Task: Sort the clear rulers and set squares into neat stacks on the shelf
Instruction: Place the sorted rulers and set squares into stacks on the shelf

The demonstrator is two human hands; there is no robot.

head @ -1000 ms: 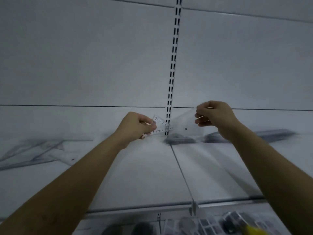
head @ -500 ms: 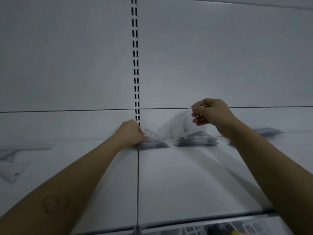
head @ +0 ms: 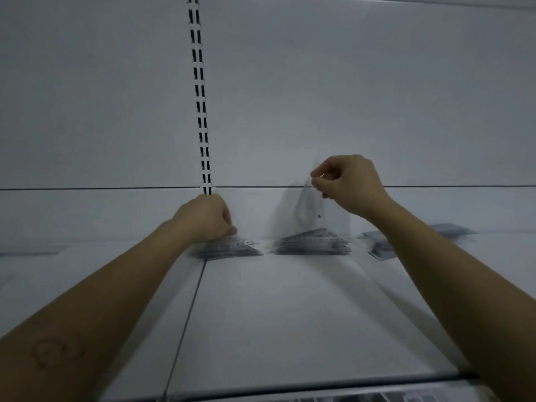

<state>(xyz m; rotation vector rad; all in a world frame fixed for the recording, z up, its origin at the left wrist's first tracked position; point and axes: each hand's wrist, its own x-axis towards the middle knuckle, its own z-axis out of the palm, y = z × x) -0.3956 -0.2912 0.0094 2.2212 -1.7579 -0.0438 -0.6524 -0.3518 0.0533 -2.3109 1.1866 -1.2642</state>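
White shelf (head: 290, 314): two stacks (head: 313, 243); right hand (head: 348, 184) pinching set square (head: 310, 207).

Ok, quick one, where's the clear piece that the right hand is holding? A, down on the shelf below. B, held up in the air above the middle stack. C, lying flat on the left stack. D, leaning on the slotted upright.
B: the right hand pinches the clear set square by its top, hanging clear above the middle stack.
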